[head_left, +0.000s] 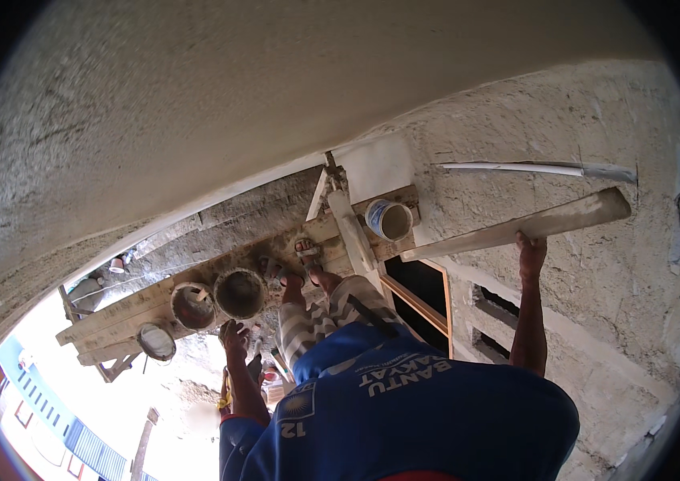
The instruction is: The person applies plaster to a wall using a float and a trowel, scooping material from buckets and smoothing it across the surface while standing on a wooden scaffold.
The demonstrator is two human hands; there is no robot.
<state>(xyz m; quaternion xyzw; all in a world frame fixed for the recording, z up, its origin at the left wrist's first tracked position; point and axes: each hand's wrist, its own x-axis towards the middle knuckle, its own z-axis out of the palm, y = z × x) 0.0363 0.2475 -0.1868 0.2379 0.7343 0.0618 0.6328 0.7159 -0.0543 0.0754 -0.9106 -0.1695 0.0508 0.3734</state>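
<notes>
My right hand (531,248) grips a long, flat wooden board (468,239) coated with pale plaster, held out before the rough plastered wall on the right. My left hand (234,337) is low at my left, fingers curled, just below a dark round bucket (240,293); what is in it, if anything, I cannot make out. Beside that bucket sit a smaller pot (193,307) with a stick in it and a pale round container (155,342). A white-and-blue pail (386,219) rests near the board's left end.
I stand on narrow scaffold planks (99,325) with an upright post (352,228) ahead. Overhead is a smooth, curved plastered surface (276,72). Below right is a dark wood-framed opening (414,280); the rough wall (613,305) has recesses. Bright ground and a building lie below left.
</notes>
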